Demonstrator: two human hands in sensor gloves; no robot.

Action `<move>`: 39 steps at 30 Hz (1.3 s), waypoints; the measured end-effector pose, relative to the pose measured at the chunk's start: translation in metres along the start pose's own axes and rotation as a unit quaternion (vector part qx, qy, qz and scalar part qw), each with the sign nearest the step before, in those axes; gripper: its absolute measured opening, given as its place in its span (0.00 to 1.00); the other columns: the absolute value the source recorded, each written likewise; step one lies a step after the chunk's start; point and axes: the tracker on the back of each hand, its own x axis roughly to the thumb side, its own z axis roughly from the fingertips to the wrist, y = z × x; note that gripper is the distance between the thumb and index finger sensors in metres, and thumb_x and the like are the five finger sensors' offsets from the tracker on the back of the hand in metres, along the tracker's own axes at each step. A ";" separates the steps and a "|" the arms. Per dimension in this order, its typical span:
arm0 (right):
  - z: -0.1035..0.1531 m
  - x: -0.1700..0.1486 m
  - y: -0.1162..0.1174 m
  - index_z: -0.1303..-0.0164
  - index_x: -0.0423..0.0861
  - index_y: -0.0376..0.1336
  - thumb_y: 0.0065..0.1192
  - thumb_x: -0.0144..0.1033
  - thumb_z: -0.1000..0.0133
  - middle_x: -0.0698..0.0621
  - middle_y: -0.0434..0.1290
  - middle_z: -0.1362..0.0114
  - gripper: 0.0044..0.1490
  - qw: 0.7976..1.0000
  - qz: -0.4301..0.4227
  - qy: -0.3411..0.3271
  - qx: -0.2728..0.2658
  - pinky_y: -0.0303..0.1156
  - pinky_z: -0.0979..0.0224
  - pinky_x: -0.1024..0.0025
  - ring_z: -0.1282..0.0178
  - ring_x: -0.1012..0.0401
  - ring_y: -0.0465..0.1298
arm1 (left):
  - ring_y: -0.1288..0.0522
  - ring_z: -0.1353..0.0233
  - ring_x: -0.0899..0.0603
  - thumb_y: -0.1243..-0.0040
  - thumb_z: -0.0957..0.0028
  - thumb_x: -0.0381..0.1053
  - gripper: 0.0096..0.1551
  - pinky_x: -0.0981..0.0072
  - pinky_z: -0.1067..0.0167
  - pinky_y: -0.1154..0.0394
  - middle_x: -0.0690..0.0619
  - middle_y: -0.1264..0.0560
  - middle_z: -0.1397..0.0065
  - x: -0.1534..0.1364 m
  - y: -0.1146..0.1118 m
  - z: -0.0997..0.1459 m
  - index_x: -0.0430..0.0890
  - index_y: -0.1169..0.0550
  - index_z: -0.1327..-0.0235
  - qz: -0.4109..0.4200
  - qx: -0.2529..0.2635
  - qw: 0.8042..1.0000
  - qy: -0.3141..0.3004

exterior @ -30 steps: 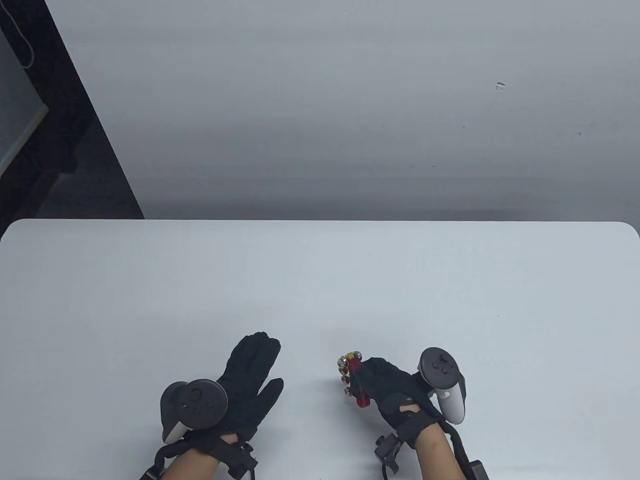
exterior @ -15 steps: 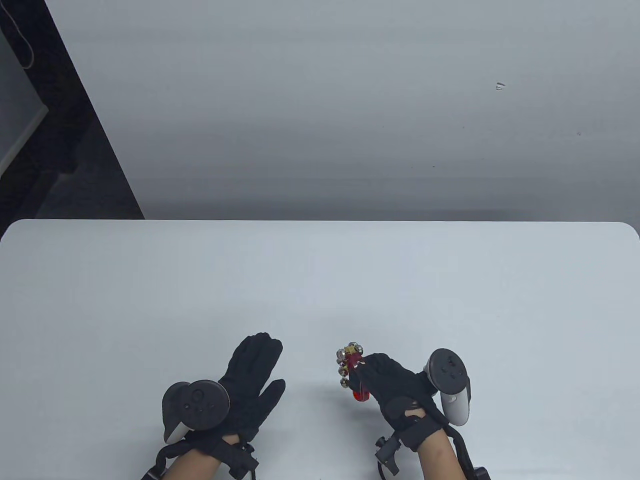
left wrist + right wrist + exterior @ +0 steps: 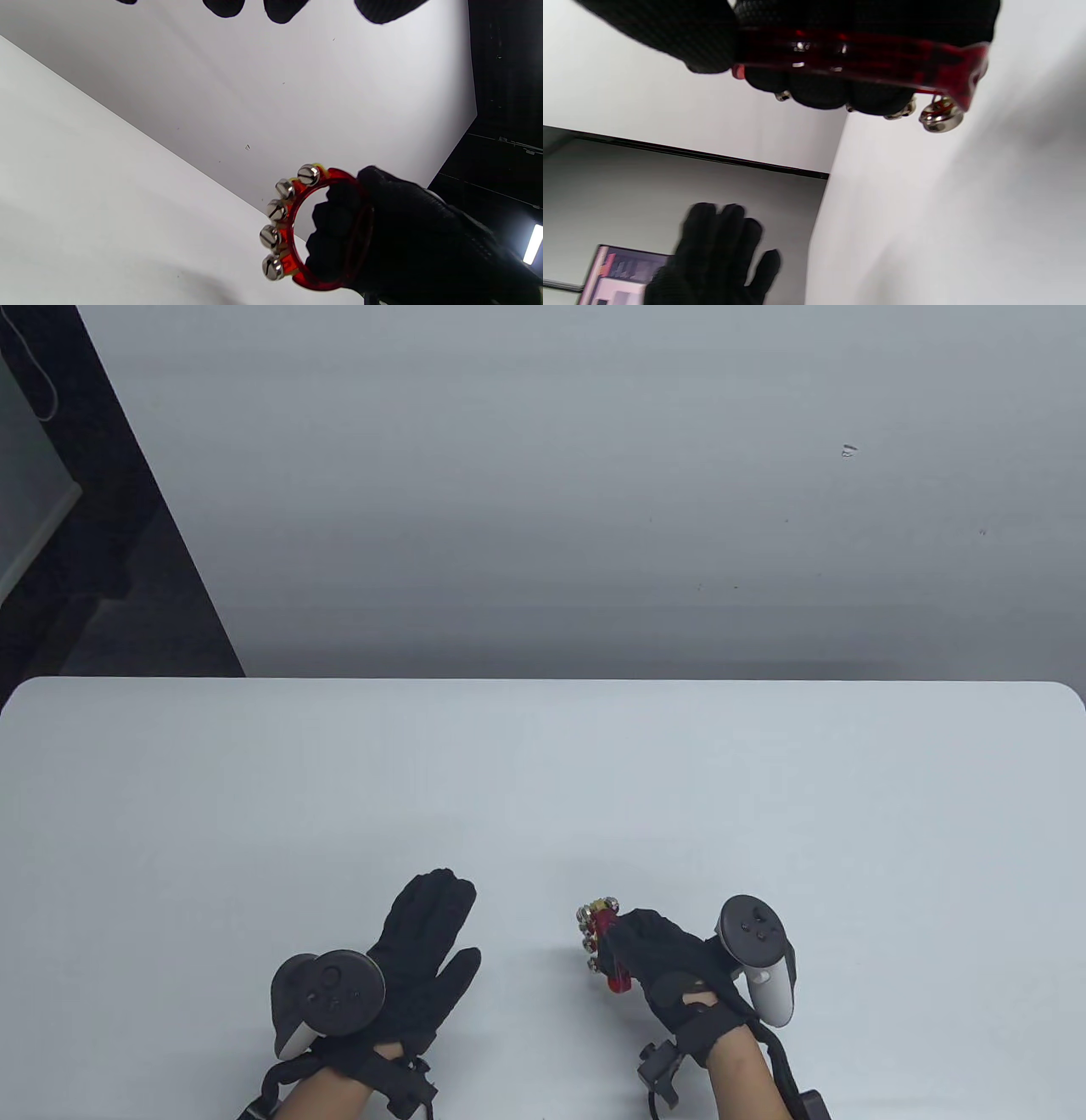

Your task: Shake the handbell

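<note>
Handbell [image 3: 297,228]: you have a red translucent plastic ring with a row of small silver jingle bells [image 3: 275,209] along its outer arc; it sits in your right hand, low and right of centre in the table view, apparently lifted off the white table [image 3: 543,780].
Right hand [image 3: 670,963]: your fingers curl through the ring and wrap the plain side, thumb closed over it; the bells face away from your palm.
Left hand [image 3: 420,946]: flat, fingers extended and together, holding nothing, beside the bell but well apart from it.
Weight: it looks light, judging by the thin plastic.
Stiffness: the ring seems rigid; the bells hang loose on it and should rattle freely.
Slip: smooth plastic may slide in a fabric glove, so keep the wrap firm.
Where to hold: stay on the bare arc, clear of the bells, or you will muffle them.
</note>
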 end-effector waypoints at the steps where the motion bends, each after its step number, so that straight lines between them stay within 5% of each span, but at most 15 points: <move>1: 0.004 0.016 0.000 0.48 0.37 0.68 0.56 0.46 0.41 0.41 0.72 0.39 0.26 0.999 -0.005 -0.044 -0.001 0.63 0.33 0.41 0.42 0.43 0.74 | 0.48 0.16 0.27 0.55 0.43 0.68 0.42 0.31 0.29 0.41 0.40 0.45 0.13 0.000 0.000 0.000 0.52 0.41 0.16 0.001 0.001 1.000 0.000; 4: 0.019 0.056 0.001 0.47 0.39 0.68 0.55 0.48 0.41 0.44 0.72 0.38 0.26 0.985 -0.059 -0.162 -0.023 0.64 0.32 0.43 0.41 0.45 0.75 | 0.48 0.16 0.27 0.55 0.44 0.68 0.42 0.31 0.29 0.41 0.40 0.45 0.14 0.000 0.001 0.000 0.52 0.40 0.16 0.001 0.002 1.000 -0.003; 11: 0.001 0.003 0.001 0.48 0.36 0.68 0.57 0.46 0.42 0.41 0.72 0.39 0.26 1.000 0.008 -0.018 -0.017 0.63 0.33 0.41 0.42 0.43 0.74 | 0.47 0.16 0.27 0.55 0.43 0.68 0.42 0.31 0.29 0.40 0.40 0.45 0.14 0.001 -0.001 -0.001 0.52 0.40 0.17 -0.001 -0.003 1.000 -0.007; 20: -0.003 0.000 0.004 0.48 0.36 0.68 0.58 0.45 0.42 0.40 0.72 0.39 0.26 0.999 0.047 -0.004 -0.024 0.62 0.33 0.40 0.41 0.42 0.74 | 0.48 0.16 0.27 0.55 0.43 0.68 0.42 0.31 0.29 0.41 0.40 0.45 0.13 -0.001 0.000 -0.001 0.52 0.40 0.17 0.001 -0.002 1.000 0.001; 24: -0.006 0.006 0.015 0.47 0.36 0.68 0.59 0.44 0.42 0.40 0.72 0.39 0.26 0.992 0.127 0.000 -0.023 0.62 0.33 0.39 0.41 0.42 0.74 | 0.48 0.16 0.27 0.54 0.43 0.68 0.42 0.31 0.29 0.41 0.40 0.45 0.13 -0.001 0.000 -0.001 0.52 0.40 0.17 0.001 -0.003 1.000 0.001; 39: -0.026 -0.003 0.072 0.48 0.37 0.69 0.60 0.45 0.44 0.41 0.73 0.40 0.26 0.897 0.437 0.063 0.014 0.63 0.34 0.40 0.42 0.43 0.75 | 0.47 0.16 0.27 0.54 0.43 0.68 0.42 0.31 0.29 0.41 0.40 0.45 0.14 0.000 -0.001 -0.002 0.52 0.40 0.17 -0.003 -0.009 1.000 0.005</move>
